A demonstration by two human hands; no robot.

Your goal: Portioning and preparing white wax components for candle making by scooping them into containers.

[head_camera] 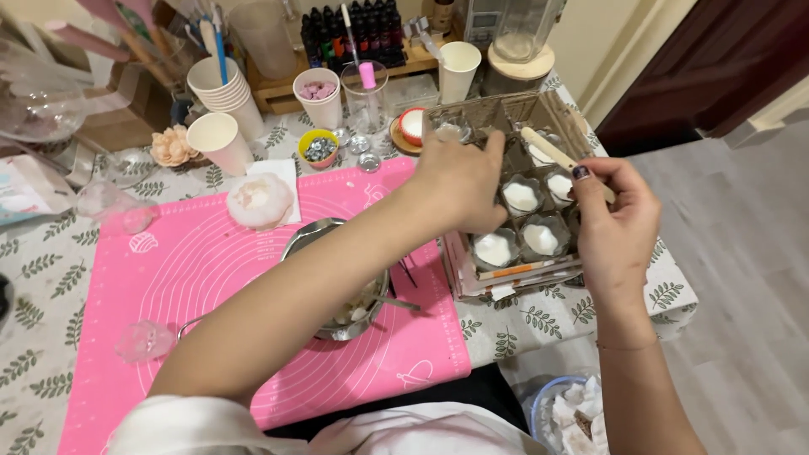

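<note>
My left hand (459, 181) rests on box (506, 114), fingers closed on its edge. My right hand (615, 215) pinches stick (552, 152) over cups (522, 198). Box sits on table (50, 295). Four cups hold white wax; back ones hard to see.

Pink mat (211, 278); leaf-print tablecloth (34, 270); white wax in clear cups (493, 248); brown cardboard tray (548, 114).

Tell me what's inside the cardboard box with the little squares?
The cardboard box holds small clear cups filled with something white. The left hand covers some compartments, so what is in them is hidden. The right hand holds a wooden stick over the box.
</note>
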